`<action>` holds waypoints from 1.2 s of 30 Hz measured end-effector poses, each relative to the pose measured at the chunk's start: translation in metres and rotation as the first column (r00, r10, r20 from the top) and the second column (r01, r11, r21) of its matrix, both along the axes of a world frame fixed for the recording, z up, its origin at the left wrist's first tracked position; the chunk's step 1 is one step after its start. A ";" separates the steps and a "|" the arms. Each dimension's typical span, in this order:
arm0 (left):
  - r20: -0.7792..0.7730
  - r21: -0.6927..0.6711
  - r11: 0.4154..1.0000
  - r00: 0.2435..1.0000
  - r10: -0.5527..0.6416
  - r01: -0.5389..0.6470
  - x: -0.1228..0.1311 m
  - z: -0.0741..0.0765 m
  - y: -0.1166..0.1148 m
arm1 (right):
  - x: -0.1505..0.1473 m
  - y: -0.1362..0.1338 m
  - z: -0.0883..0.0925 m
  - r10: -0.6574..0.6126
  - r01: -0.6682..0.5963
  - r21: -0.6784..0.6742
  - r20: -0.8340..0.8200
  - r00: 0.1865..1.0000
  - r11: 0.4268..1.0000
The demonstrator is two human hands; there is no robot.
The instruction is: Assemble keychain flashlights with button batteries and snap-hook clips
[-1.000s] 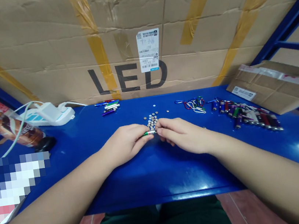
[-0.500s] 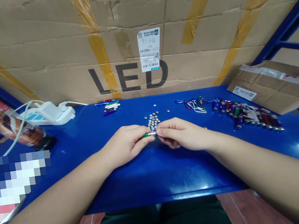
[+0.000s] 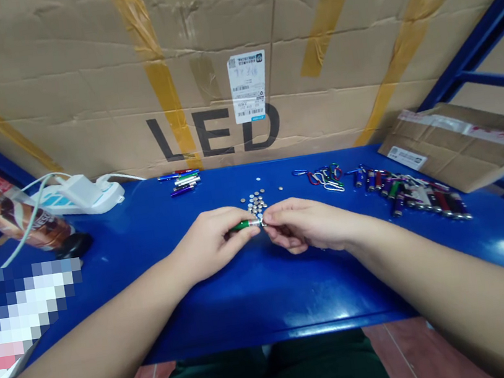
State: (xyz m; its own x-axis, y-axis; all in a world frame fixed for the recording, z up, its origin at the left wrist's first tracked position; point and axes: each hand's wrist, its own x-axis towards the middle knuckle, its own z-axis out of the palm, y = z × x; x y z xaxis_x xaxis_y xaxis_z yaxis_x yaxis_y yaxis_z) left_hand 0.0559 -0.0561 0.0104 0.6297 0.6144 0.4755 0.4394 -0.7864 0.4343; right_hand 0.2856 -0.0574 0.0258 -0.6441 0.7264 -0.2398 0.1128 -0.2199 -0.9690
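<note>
My left hand [image 3: 215, 241] is closed around a small green keychain flashlight [image 3: 242, 224], holding it level just above the blue table [image 3: 266, 287]. My right hand [image 3: 299, 226] pinches at the flashlight's silver end; what its fingertips hold is too small to see. Directly behind both hands lies a cluster of several silver button batteries [image 3: 257, 201].
A pile of coloured mini flashlights [image 3: 409, 193] and carabiner clips [image 3: 325, 175] lies at the right. A few flashlights [image 3: 184, 181] sit at the back left, near a white power strip [image 3: 79, 197] and a bottle [image 3: 11, 213]. Cardboard boxes [image 3: 215, 62] wall the back.
Both hands have stayed together at the table's middle. The green flashlight shows a little more between my left fingers, and my right fingers have shifted slightly at its tip.
</note>
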 end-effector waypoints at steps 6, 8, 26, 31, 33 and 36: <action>0.199 -0.364 0.921 0.954 0.224 -0.141 -0.004 0.001 0.007 | 0.052 0.022 0.020 -0.484 -0.027 0.756 0.445 0.754 0.653; 0.222 -0.479 0.870 0.944 0.245 -0.113 -0.007 0.000 0.011 | 0.070 0.029 0.022 -0.495 -0.144 0.751 0.553 0.670 0.644; 0.376 -0.756 0.647 0.876 0.301 0.103 -0.010 -0.011 0.018 | 0.104 0.052 0.016 -0.646 -0.178 0.695 0.715 0.269 0.696; 0.373 -0.724 0.684 0.886 0.275 0.093 -0.011 -0.010 0.018 | 0.135 0.066 0.018 -0.711 -0.038 0.715 0.698 0.086 0.698; 0.366 -0.720 0.689 0.890 0.271 0.086 -0.011 -0.008 0.018 | 0.140 0.069 0.017 -0.674 -0.032 0.678 0.735 0.077 0.735; 0.388 -0.712 0.698 0.872 0.298 0.078 -0.011 -0.008 0.017 | 0.141 0.071 0.014 -0.610 -0.041 0.615 0.788 0.086 0.788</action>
State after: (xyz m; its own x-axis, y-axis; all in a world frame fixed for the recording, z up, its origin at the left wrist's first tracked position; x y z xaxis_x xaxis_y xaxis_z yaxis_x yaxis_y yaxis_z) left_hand 0.0451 -0.0387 0.0028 0.3679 0.9260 0.0851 0.1118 -0.1349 0.9845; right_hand 0.4262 0.0139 0.0402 0.1541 0.9855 -0.0710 0.9832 -0.1601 -0.0876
